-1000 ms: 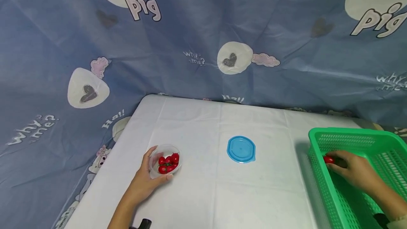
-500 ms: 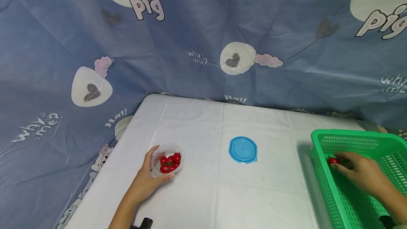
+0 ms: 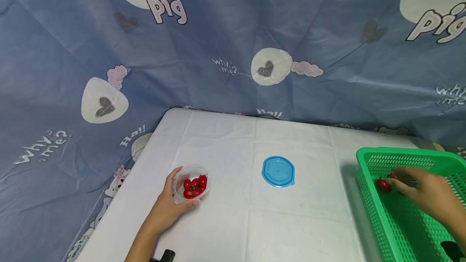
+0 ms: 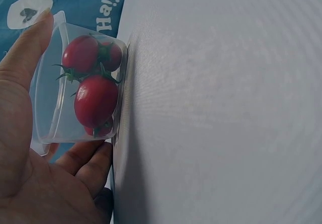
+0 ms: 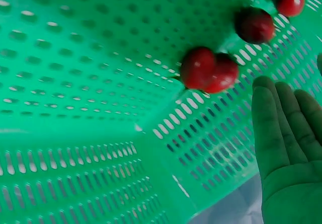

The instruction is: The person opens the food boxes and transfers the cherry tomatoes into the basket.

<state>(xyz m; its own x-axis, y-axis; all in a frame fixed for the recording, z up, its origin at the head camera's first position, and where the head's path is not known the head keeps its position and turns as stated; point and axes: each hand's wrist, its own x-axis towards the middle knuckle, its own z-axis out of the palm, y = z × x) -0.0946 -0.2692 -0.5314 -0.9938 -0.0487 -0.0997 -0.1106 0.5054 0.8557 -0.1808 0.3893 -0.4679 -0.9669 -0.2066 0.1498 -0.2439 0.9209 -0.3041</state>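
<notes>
My left hand (image 3: pixel 168 205) grips a small clear plastic container (image 4: pixel 50 98) on the white-covered table, thumb on one side and fingers on the other. Several red cherry tomatoes (image 3: pixel 194 186) with green stems lie in it. Inside the green basket (image 3: pixel 371 209) my right hand (image 3: pixel 433 193) hovers with its fingers extended. The right wrist view shows these fingers (image 5: pixel 266 118) straight and apart from several loose tomatoes (image 5: pixel 197 68) along the basket's bottom edge. In the head view, one tomato (image 3: pixel 384 185) lies left of the fingertips; another is partly hidden by them.
A blue lid (image 3: pixel 278 171) lies flat in the middle of the white tablecloth (image 3: pixel 291 221). Tall perforated walls surround the basket at the right end. A blue printed cloth (image 3: pixel 218 31) hangs behind and to the left of the table.
My right hand has drawn away from a tomato by the basket's left wall and moved right, its fingers spreading. That tomato stays in the basket. The left hand keeps its hold on the container.
</notes>
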